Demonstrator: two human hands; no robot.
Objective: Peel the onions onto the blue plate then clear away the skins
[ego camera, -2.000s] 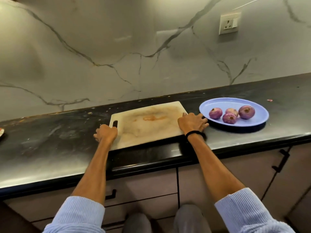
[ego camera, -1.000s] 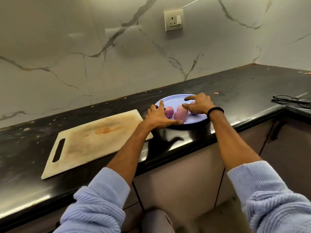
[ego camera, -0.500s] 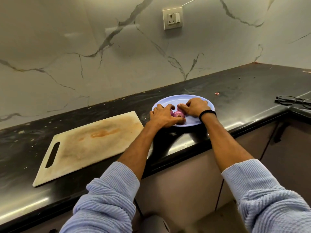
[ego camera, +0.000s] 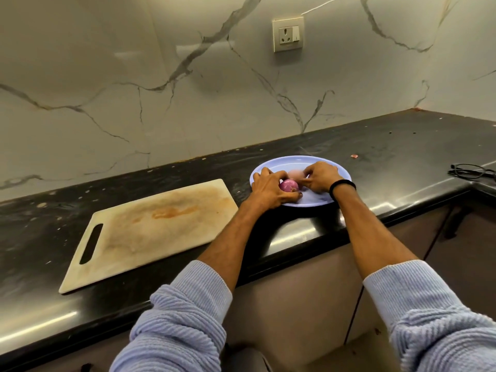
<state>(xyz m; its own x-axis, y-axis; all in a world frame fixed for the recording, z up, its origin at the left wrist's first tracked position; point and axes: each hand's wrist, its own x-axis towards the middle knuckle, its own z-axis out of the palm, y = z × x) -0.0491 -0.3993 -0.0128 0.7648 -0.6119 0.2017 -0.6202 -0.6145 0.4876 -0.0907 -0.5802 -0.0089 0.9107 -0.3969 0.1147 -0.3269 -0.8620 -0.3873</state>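
Note:
A blue plate (ego camera: 295,159) sits on the black counter near its front edge. My left hand (ego camera: 269,190) grips a purple onion (ego camera: 288,185) over the plate's left part, thumb under it. My right hand (ego camera: 322,175), blurred and with a black wristband, has its fingers curled against the same onion from the right. A paler onion (ego camera: 295,173) shows blurred just behind, between the two hands. Any other onions are hidden under my right hand.
A stained white cutting board (ego camera: 150,232) lies on the counter left of the plate. A small scrap of skin (ego camera: 354,156) sits behind the plate on the right. Black-rimmed glasses (ego camera: 469,170) lie at the far right. A wall socket (ego camera: 288,34) is above.
Both hands left the cutting board and moved right onto the plate. They closed in on one onion, which my left hand now grips; my right hand is moving at it.

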